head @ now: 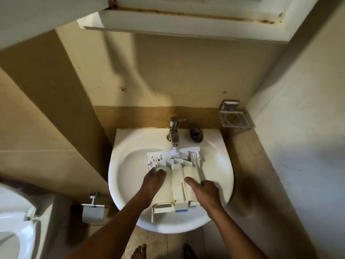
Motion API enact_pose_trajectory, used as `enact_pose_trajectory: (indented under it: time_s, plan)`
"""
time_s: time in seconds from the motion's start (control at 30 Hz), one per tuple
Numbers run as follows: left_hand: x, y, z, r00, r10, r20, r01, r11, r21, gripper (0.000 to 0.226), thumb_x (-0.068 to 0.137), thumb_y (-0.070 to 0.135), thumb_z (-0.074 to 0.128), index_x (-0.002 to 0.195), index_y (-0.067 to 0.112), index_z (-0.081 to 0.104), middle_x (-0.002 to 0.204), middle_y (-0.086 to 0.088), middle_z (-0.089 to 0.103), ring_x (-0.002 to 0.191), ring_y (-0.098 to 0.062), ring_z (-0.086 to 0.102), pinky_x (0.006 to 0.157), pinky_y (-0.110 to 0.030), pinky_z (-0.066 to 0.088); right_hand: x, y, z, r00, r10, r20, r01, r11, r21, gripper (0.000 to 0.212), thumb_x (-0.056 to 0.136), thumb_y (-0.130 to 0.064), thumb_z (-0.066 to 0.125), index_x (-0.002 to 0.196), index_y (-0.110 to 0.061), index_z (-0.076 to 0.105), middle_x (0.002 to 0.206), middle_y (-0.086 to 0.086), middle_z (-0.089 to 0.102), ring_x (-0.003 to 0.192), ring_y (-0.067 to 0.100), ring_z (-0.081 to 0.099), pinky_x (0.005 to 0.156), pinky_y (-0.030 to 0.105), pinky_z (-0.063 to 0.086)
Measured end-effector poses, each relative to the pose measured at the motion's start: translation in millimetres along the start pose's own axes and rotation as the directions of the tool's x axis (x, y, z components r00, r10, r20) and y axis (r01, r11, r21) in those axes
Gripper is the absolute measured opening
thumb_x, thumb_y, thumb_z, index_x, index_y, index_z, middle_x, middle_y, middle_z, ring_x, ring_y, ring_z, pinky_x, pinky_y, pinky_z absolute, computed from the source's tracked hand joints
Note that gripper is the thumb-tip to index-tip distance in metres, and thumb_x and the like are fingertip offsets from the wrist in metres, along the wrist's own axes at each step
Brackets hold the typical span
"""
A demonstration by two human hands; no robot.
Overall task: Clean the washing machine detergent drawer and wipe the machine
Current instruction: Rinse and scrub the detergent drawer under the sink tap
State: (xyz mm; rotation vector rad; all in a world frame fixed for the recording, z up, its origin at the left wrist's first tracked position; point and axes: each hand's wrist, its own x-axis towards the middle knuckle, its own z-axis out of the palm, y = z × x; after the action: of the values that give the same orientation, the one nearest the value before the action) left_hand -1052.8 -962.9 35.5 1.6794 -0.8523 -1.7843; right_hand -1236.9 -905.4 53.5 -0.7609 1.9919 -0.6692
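The detergent drawer (174,181) lies across the sink (128,174), its far end under the tap (174,133) so running water flushes the compartments; the left hand (153,181) presses flat on it, the right hand (204,189) grips its right edge, steadying it

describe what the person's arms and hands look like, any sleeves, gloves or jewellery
Both arms are bare along all of their visible length: no sleeves in view. The left hand and right hand wear no gloves, and no rings, bracelets or watch show on the fingers or wrists. Nothing is marked or strapped on either forearm.
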Motion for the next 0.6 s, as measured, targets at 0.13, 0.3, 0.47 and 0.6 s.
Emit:
enact_pose_trajectory:
  time_s: [0.13, 0.3, 0.47, 0.6]
  plan:
    - [4, -3, -22, 0.992, 0.059, -0.114, -0.056, 0.998, 0.033, 0.035, 0.091, 0.030, 0.058, 0.123, 0.016, 0.062, 0.106, -0.009, 0.072, 0.084, -0.017, 0.065, 0.067, -0.021, 0.052, -2, -14, 27, 0.997, -0.034, 0.063, 0.034, 0.999, 0.008, 0.043, 0.079, -0.055, 0.066, 0.088, -0.014, 0.072, 0.086, -0.001, 0.071, 0.083, 0.018, 0.066, 0.067, 0.030, 0.049]
    - [9, -3, -31, 0.976, 0.134, -0.171, -0.131, 0.991, 0.026, 0.047, 0.089, 0.034, 0.057, 0.131, 0.014, 0.057, 0.111, -0.008, 0.072, 0.094, -0.023, 0.068, 0.086, -0.038, 0.055, -2, -27, 38, 0.993, -0.074, 0.088, 0.073, 0.997, 0.020, 0.036, 0.082, -0.050, 0.065, 0.092, -0.017, 0.073, 0.089, -0.004, 0.073, 0.087, 0.016, 0.066, 0.069, 0.028, 0.048]
    - [7, -1, -15, 0.985, 0.140, -0.101, -0.128, 0.985, 0.118, 0.052, 0.090, 0.042, 0.055, 0.136, 0.019, 0.055, 0.128, -0.008, 0.067, 0.112, -0.027, 0.065, 0.105, -0.047, 0.049, -9, -19, 25, 0.998, -0.059, 0.009, 0.058, 0.996, 0.070, 0.026, 0.084, -0.043, 0.064, 0.092, -0.018, 0.070, 0.091, -0.005, 0.071, 0.086, 0.013, 0.065, 0.070, 0.029, 0.050]
    - [-9, 8, 6, 0.990, 0.143, -0.012, -0.138, 0.973, 0.186, 0.048, 0.103, 0.025, 0.053, 0.149, 0.014, 0.045, 0.135, 0.002, 0.056, 0.116, -0.018, 0.057, 0.098, -0.026, 0.041, -11, 0, 8, 0.997, -0.057, -0.048, 0.060, 0.996, 0.062, 0.026, 0.084, -0.043, 0.065, 0.094, -0.020, 0.070, 0.090, -0.003, 0.073, 0.084, 0.014, 0.069, 0.080, 0.040, 0.059]
